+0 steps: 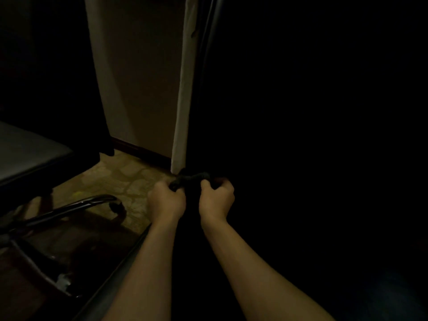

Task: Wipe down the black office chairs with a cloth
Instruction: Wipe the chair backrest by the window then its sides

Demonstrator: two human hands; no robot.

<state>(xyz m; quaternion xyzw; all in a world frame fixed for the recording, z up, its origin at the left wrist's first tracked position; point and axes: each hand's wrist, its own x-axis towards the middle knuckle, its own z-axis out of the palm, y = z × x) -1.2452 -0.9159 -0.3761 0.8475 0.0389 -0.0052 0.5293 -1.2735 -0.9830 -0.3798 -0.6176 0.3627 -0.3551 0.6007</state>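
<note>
Dark cloth bunched between both my hands, over the black chair on my right. Left hand and right hand fingers curled, pinching it. Best refold to a flat pad first. Second chair sits left.

dark cloth bunched, black chair seat at left
</note>
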